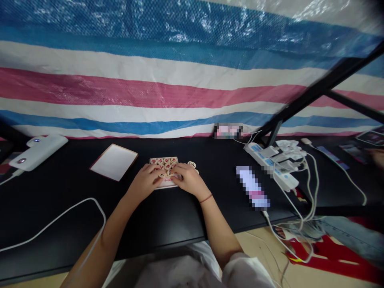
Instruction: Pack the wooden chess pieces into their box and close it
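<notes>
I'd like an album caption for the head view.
Left hand and right hand at a box of round, character-marked pieces on a black table.

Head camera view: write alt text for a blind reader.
Bare left hand and right hand handle round cream pieces marked with characters in a white rectangular box on a black tabletop. A brown-edged white square panel lies left, a white power strip right.

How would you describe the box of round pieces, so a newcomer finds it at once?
Start from the black table. Near its middle, partly covered by the left hand and right hand, lies a pale box. Unlike the white square to its left, it holds round pieces, several marked in red.
</notes>
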The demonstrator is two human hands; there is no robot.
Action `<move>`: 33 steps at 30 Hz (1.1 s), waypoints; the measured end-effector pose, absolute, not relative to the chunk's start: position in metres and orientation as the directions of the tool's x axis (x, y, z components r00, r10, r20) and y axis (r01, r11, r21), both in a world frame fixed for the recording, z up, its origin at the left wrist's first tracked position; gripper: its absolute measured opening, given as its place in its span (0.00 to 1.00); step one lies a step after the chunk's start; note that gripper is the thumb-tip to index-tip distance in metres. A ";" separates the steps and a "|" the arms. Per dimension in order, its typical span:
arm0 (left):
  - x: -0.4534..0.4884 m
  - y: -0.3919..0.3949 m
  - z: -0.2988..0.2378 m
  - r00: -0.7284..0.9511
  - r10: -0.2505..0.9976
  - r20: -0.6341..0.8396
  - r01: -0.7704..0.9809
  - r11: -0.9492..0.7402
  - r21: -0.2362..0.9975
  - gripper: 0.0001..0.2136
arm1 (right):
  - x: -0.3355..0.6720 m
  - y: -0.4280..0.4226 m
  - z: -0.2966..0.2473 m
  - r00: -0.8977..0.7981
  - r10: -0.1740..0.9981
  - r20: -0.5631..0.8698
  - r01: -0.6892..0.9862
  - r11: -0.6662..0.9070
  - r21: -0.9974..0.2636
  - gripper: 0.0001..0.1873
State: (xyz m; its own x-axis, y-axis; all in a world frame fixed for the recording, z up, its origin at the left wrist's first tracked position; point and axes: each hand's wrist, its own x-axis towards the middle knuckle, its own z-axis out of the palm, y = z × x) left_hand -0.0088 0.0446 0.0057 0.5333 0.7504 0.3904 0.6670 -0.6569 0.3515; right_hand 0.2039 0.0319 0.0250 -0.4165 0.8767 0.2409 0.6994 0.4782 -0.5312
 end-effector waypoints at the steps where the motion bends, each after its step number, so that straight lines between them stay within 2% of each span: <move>1: -0.009 0.045 0.005 0.531 0.752 0.390 0.666 -0.655 0.357 0.09 | 0.206 0.032 0.026 -0.401 0.877 0.264 0.658 0.477 -0.583 0.06; 3: -0.010 0.045 0.004 0.526 0.758 0.385 0.662 -0.649 0.375 0.09 | 0.214 0.033 0.029 -0.322 0.893 0.314 0.584 0.449 -0.677 0.06; 5: -0.010 0.045 0.004 0.522 0.766 0.375 0.656 -0.642 0.398 0.09 | 0.227 0.036 0.030 -0.155 0.918 0.366 0.562 0.387 -0.731 0.07; 8: -0.011 0.045 0.005 0.518 0.777 0.357 0.651 -0.629 0.425 0.09 | 0.251 0.042 0.026 0.117 0.911 0.396 0.615 0.246 -0.749 0.11; 10: -0.011 0.045 0.005 0.518 0.780 0.350 0.651 -0.625 0.430 0.09 | 0.262 0.046 0.021 0.188 0.921 0.340 0.644 0.146 -0.751 0.12; 13: -0.011 0.045 0.004 0.517 0.779 0.354 0.648 -0.627 0.433 0.09 | 0.263 0.049 0.013 0.195 0.959 0.207 0.695 0.014 -0.719 0.13; 17: -0.011 0.045 0.003 0.510 0.780 0.362 0.650 -0.625 0.431 0.08 | 0.246 0.055 0.010 0.173 0.979 0.111 0.801 -0.074 -0.594 0.12; 28: -0.011 0.044 0.004 0.523 0.774 0.358 0.657 -0.633 0.409 0.08 | 0.239 0.073 0.019 0.210 0.978 0.000 0.889 -0.191 -0.417 0.07; 33: -0.010 0.042 0.008 0.506 0.772 0.383 0.704 -0.627 0.333 0.08 | 0.239 0.068 0.025 0.248 0.969 -0.025 0.879 -0.235 -0.414 0.08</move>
State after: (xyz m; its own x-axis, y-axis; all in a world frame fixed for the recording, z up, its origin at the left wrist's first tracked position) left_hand -0.0101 0.0416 0.0079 0.5063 0.7724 0.3835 0.7043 -0.6270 0.3328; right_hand 0.2393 0.0684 0.0254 0.2475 0.9686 -0.0251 0.8791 -0.2354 -0.4143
